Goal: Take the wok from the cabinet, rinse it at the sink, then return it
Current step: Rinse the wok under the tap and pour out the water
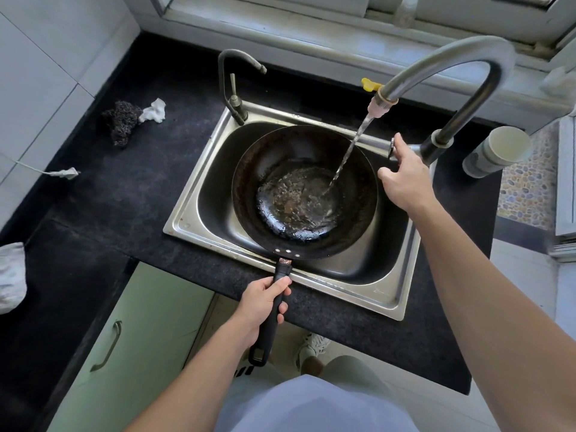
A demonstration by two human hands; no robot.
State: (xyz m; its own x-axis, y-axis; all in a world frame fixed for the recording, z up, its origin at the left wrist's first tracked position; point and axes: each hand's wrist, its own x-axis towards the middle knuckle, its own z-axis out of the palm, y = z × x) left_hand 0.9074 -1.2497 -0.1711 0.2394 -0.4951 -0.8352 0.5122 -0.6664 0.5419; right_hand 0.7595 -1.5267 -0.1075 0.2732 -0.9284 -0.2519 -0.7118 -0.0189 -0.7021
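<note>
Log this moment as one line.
stage: rinsing | left hand: grips wok handle | right hand: on faucet lever | water: running into wok

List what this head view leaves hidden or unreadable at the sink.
All in the head view:
1. The sink drain, covered by the wok.
2. The state of the wok floor, blurred by churning water.
3. Whether the right hand grips the faucet lever or only presses it: its own fingers hide that.
4. The white cloth, cut off by the left frame edge.

A single wide-angle head-worn camera looks steeply down, close over the rectangular stainless steel sink (343,286) at frame centre, facing the white window sill (311,29) across the top edge.
</note>
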